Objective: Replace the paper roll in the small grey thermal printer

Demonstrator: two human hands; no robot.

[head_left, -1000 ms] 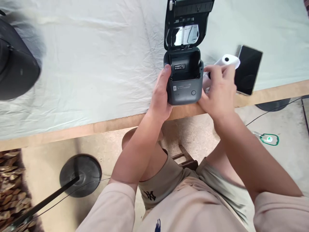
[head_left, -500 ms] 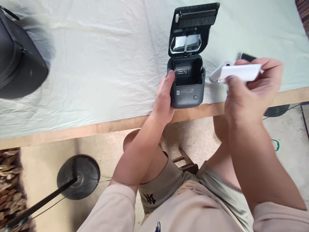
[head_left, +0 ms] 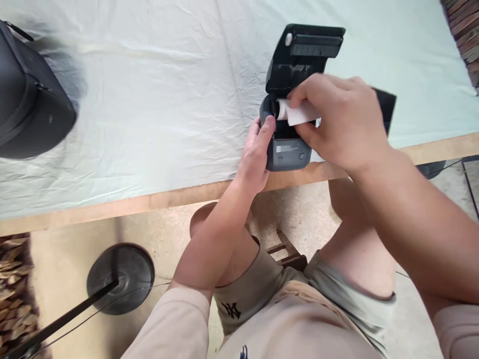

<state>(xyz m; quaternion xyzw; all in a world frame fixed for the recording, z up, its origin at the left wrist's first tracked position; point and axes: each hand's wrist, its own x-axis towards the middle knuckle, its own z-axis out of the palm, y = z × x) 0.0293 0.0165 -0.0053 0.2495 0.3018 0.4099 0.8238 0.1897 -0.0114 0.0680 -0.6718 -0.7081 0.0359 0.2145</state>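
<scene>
A small dark grey label printer point(head_left: 288, 155) stands near the table's front edge with its lid point(head_left: 307, 52) raised. My left hand point(head_left: 256, 152) is closed round the printer's left side, thumb along the rim of its paper bay. Between the thumb and fingers of my right hand point(head_left: 342, 119) is a white paper roll point(head_left: 299, 113), its loose end hanging forward. The roll's left end is at the bay's opening, and my fingers cover its right part. Whether it touches the bay floor cannot be made out.
A pale cloth point(head_left: 149, 109) covers the wooden-edged table. At the far left sits a black zipped case point(head_left: 33, 99). A flat black object point(head_left: 385, 107) lies behind my right hand. Below are a round black stand base point(head_left: 120, 279) and stacked firewood point(head_left: 15, 294).
My right hand has carried the paper roll leftward from beside the printer to its open bay. My left hand still grips the printer, whose lid leans slightly differently.
</scene>
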